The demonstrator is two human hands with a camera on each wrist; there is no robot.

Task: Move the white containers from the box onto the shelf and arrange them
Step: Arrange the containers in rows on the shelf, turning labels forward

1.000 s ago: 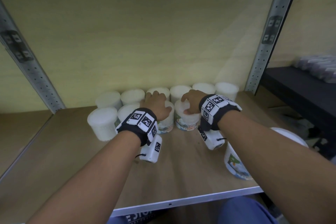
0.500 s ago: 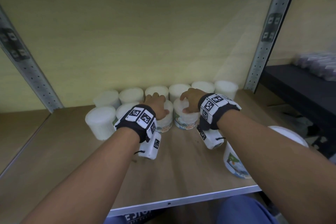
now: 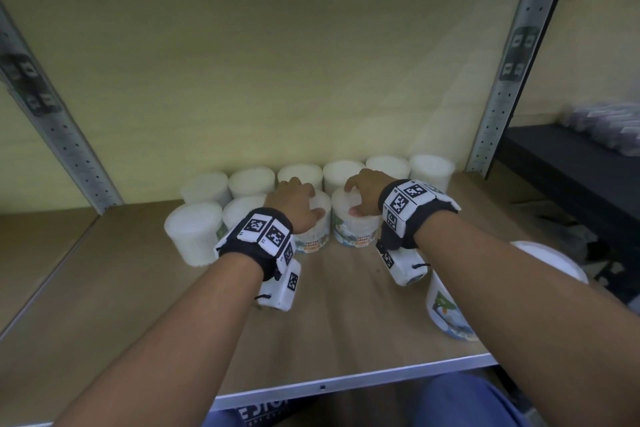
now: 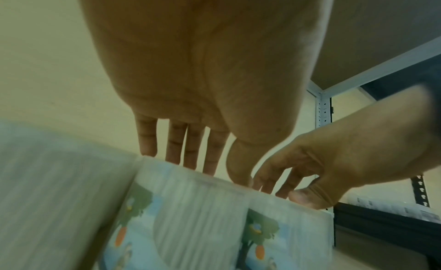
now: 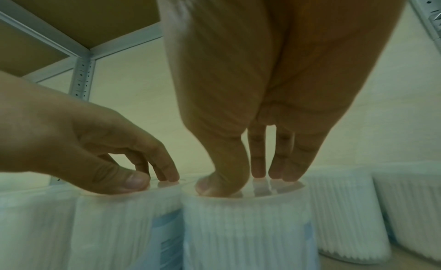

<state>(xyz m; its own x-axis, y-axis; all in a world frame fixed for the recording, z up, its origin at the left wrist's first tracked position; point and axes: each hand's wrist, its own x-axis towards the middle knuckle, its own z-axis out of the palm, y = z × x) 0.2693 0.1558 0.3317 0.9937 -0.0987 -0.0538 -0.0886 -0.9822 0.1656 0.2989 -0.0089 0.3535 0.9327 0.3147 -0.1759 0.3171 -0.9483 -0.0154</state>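
Note:
Several white containers stand in two rows at the back of the wooden shelf (image 3: 346, 322). My left hand (image 3: 304, 198) rests fingertips and thumb on the lid of a front-row container (image 3: 313, 236) with a cartoon label. My right hand (image 3: 360, 191) presses its fingertips and thumb on the lid of the neighbouring container (image 3: 356, 232). In the right wrist view the right hand (image 5: 250, 176) touches the lid of its container (image 5: 248, 227), and the left hand (image 5: 148, 176) touches the container beside it (image 5: 119, 227). The left wrist view shows the left hand (image 4: 207, 166) over the lid edge.
One more white container (image 3: 446, 312) stands near the shelf's front right, partly hidden under my right forearm. Perforated metal uprights (image 3: 502, 80) frame the bay. A black shelf (image 3: 571, 163) with packets lies to the right. Bare board lies in front of the rows.
Both hands stay on the lids of the same two front containers. Only the head view has shifted slightly.

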